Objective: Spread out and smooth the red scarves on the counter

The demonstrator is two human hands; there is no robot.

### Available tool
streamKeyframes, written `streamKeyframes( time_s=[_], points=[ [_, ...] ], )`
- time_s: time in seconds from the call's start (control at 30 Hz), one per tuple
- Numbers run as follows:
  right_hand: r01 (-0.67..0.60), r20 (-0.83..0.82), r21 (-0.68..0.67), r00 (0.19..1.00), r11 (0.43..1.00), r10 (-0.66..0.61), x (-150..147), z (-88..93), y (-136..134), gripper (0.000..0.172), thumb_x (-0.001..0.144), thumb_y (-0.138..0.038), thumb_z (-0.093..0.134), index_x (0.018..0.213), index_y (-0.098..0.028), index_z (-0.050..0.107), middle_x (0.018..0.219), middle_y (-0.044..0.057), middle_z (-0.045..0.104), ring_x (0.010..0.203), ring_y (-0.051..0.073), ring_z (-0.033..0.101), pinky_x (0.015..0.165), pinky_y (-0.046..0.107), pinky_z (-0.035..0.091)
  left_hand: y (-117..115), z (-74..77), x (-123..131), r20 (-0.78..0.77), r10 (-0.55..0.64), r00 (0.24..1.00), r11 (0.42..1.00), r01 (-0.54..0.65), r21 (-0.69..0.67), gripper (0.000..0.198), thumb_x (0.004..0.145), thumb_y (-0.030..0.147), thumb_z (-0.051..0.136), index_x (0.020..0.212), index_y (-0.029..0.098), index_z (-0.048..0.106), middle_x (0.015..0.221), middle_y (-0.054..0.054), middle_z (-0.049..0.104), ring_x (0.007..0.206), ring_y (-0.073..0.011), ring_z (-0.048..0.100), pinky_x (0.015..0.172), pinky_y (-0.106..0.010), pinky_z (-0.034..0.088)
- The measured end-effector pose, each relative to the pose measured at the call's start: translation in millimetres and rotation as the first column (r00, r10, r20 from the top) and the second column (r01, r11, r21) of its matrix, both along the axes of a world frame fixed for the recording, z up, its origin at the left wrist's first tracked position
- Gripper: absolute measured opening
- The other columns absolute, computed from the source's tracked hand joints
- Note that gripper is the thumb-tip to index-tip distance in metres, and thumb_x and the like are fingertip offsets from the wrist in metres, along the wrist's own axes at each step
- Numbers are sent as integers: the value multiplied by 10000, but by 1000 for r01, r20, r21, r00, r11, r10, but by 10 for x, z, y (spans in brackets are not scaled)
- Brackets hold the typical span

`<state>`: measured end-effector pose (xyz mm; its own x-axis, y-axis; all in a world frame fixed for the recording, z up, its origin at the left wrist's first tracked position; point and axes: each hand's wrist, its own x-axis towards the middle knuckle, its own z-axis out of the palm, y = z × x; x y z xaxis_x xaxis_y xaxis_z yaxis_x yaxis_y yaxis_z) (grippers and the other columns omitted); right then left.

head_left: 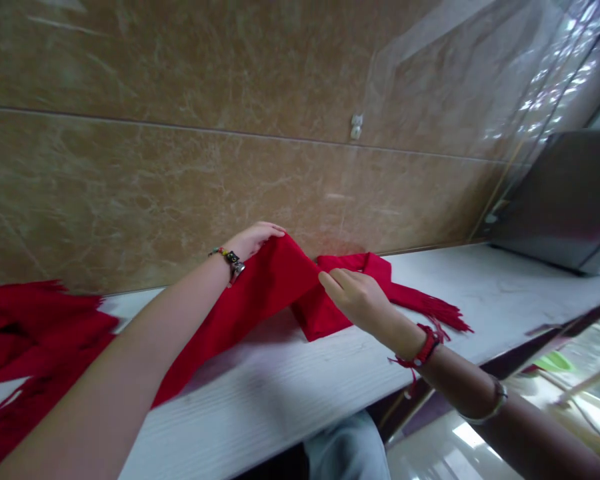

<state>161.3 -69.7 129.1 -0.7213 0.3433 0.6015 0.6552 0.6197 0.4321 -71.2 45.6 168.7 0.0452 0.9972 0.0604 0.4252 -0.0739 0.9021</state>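
Note:
A long red scarf (275, 280) runs across the white tabletop, lifted in the middle between my two hands. My left hand (254, 241) grips its far edge near the wall, with the fingertips partly behind the cloth. Closed in a pinch, my right hand (357, 297) holds the edge further right. Beneath and beyond the right hand, folded red cloth lies on the table, and a fringed end (430, 308) stretches out to the right. More red fringed cloth (45, 333) is heaped at the far left, partly behind my left forearm.
The white table (260, 393) stands against a brown marbled wall (180, 180). A large grey box-like object (560, 200) sits at its right end. My knee (350, 450) shows below the front edge. A green item (554, 361) is at the lower right, blurred.

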Motion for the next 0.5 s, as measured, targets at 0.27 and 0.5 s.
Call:
streamKeyframes(
  time_s=[0.27,0.5],
  points=[
    [203,75,-203,979,958,-192,712,-402,384,184,845,-82,386,805,-148,553,650,19,539,541,105,447,478,261,231,597,-553,819,-176,-105,979,990,86,-112,247,832,229,523,1052,119,541,1038,-80,574,872,-175,569,744,-336,479],
    [298,93,-445,953,844,-288,886,-824,517,171,836,-96,386,819,-144,549,701,22,588,550,98,497,473,249,247,857,-1037,1125,-348,-177,921,983,148,-108,306,847,310,501,1104,143,504,1106,-71,524,931,-204,544,769,-388,473]
  ],
)
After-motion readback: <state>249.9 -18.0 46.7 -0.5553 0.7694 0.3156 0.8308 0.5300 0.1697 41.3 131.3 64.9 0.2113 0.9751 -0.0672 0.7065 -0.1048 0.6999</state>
